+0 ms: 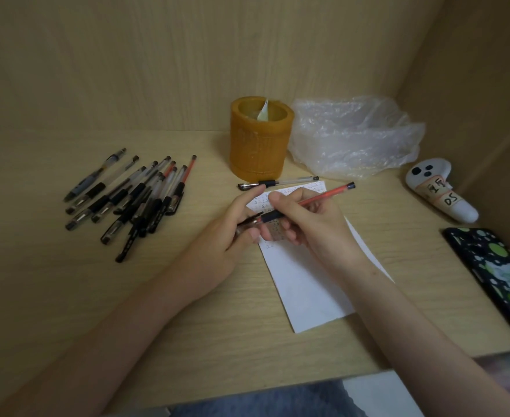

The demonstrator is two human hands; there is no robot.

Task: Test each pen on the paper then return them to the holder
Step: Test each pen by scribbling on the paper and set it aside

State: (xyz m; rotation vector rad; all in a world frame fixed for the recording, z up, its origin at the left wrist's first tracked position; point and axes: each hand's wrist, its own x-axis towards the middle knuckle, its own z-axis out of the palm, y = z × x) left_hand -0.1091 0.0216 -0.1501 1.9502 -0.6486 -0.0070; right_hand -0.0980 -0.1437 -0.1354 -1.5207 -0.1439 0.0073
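My right hand (305, 218) grips a red pen (326, 197) by its black grip, the barrel pointing up and right. My left hand (235, 227) pinches the pen's cap at its tip end, index finger stretched out. Both hands hover over a white paper (305, 284) with small marks near its top. An orange-brown holder (259, 139) stands behind the paper with a scrap of paper inside. A capped black pen (278, 183) lies in front of the holder. Several pens (130, 197) lie in a heap at the left.
A crumpled clear plastic bag (356, 136) sits to the right of the holder. A white controller with a label (440, 191) lies at the far right, and a phone in a dark spotted case (500, 275) lies near the desk's right edge. Wooden walls enclose the desk.
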